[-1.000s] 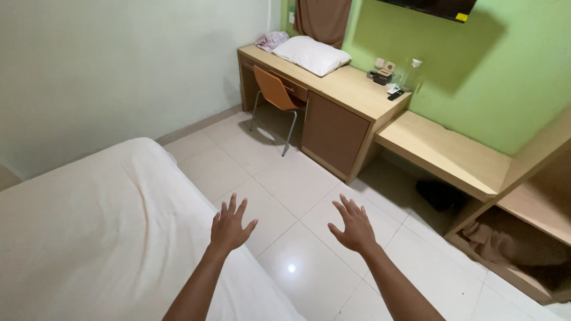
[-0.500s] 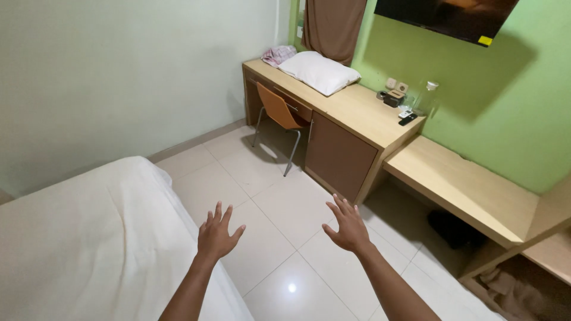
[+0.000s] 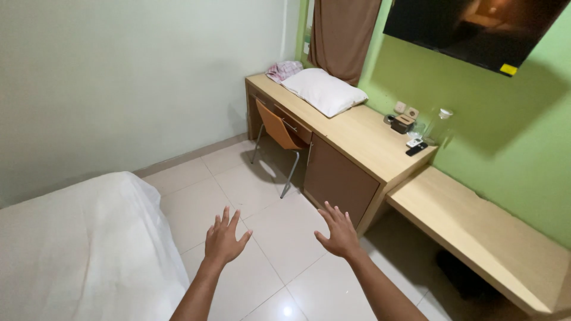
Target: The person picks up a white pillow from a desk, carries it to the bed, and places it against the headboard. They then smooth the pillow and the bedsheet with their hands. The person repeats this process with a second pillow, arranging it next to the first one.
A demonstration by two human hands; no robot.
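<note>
Desk (image 3: 357,134) nearer now; hands (image 3: 224,239) empty, spread.

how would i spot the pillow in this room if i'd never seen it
Find the long wooden desk against the green wall, under the dark wall screen. Toward its far end, by the brown curtain, lies the white pillow. It is plain, plump and much bigger than the small pinkish folded cloth lying just beyond it.
</note>
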